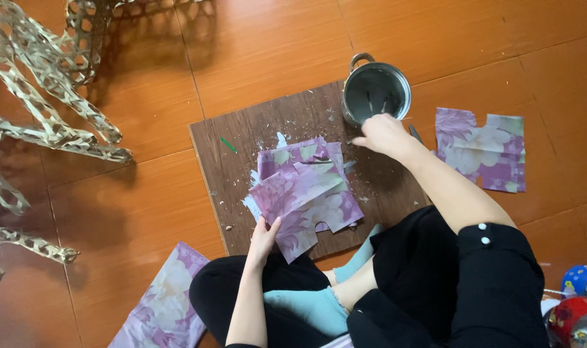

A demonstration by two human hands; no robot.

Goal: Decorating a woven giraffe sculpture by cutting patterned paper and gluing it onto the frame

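**Holding the flowered sheets while the other hand works at the pot**

Sitting cross-legged on the floor, the person keeps the left hand (262, 237) closed lightly on the near edge of a stack of purple flowered paper pieces (304, 193), thumb on top and fingers beneath; the stack lies on a dark wooden board (242, 167) just beyond that grip. The right hand (382, 134) is curled at the rim of a small metal pot (376, 93); whether its grip has hold of a brush or stick I cannot tell, since the fingers hide it; something thin stands inside the pot.

To do this well, I judge the left grip should stay firm at the edge so the loose sheets do not slide or fan apart; the right hand should work steadily so nothing drips on the paper.

The board is flecked with pale scraps and bears a small green sliver (227, 144); it rests on an orange, wood-patterned floor (274, 45). Another flowered sheet (480, 149) lies to the right of the right grip; a woven bamboo frame (45, 77) stands well beyond the left grip.
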